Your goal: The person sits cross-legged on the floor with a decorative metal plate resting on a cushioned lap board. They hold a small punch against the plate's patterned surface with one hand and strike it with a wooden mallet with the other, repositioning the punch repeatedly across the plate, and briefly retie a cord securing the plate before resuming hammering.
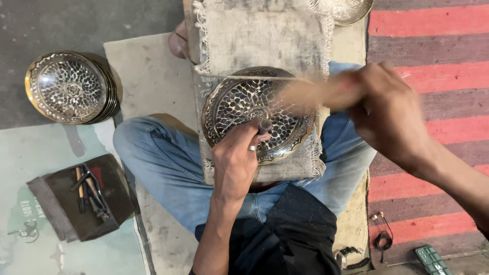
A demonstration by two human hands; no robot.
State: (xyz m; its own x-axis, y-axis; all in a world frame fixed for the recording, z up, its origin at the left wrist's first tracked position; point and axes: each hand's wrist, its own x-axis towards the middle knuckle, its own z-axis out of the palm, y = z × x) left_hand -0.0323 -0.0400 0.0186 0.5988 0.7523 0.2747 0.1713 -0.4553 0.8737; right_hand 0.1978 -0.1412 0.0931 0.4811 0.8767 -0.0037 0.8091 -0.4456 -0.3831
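A round engraved metal plate (pixel 239 102) with a dark and silver pattern lies on a burlap-covered board (pixel 260 35) across my lap. My left hand (pixel 235 160), wearing a ring, holds a short dark chisel (pixel 264 125) upright on the plate near its centre. My right hand (pixel 387 109) is raised above the plate's right side and grips a wooden mallet handle (pixel 305 91), which is blurred by motion.
A stack of similar engraved plates (pixel 69 87) sits on the floor at left. A dark cloth pad with several chisels (pixel 89 193) lies at lower left. Another plate's edge (pixel 349 9) shows at top. Red striped rug (pixel 433 46) at right, with earphones (pixel 381 234) on it.
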